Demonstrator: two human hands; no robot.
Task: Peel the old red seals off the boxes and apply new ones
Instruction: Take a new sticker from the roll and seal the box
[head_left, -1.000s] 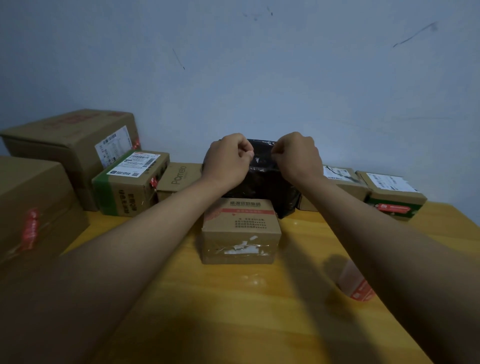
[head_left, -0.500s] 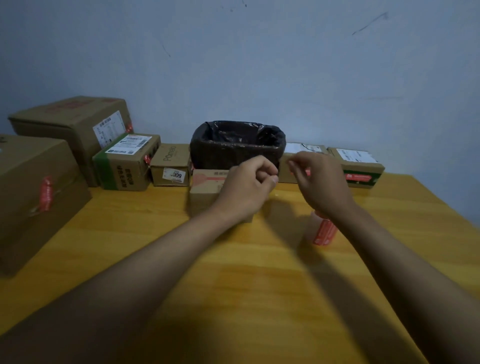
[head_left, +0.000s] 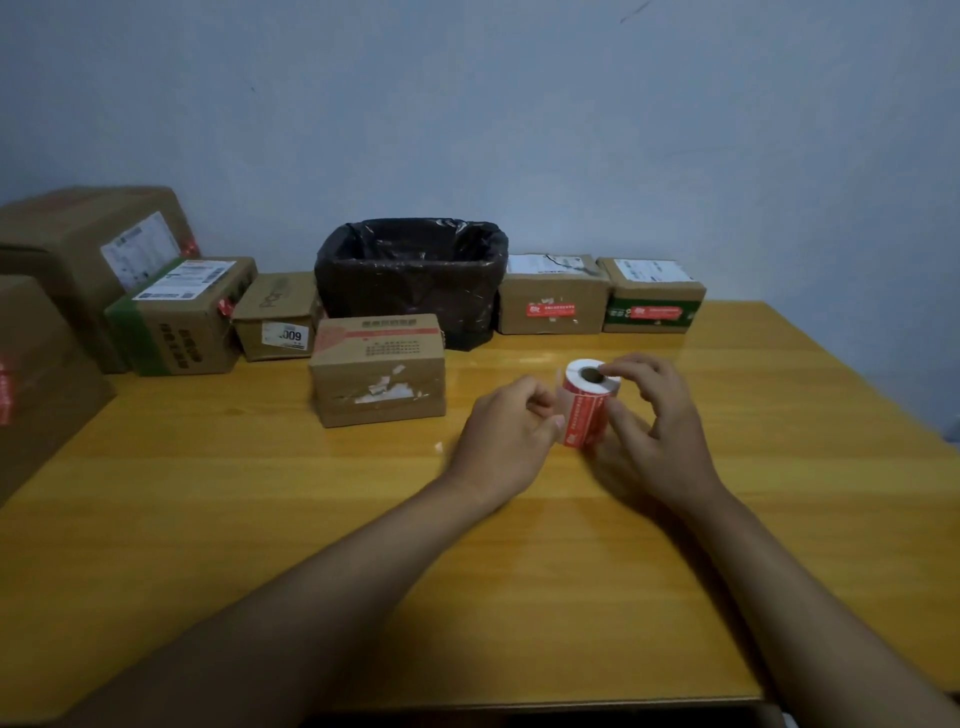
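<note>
A: Upright white-cored roll of red paper seals (head_left: 587, 402) at 1 o'clock on the yellow wooden table (head_left: 260, 499). Steadied by right hand (head_left: 657, 415), fingers curled round its far side, presumably to stop turning.

B: Left hand (head_left: 506, 434)?

A: Fingertips pinched at the roll's left edge, probably lifting a fresh seal; actual grip hard to make out.

B: Target?

A: Small brown cardboard box (head_left: 379, 371) at 11 o'clock, front showing torn white residue. Black-lined bin (head_left: 415, 275) at 12 o'clock, contents hidden.
</note>
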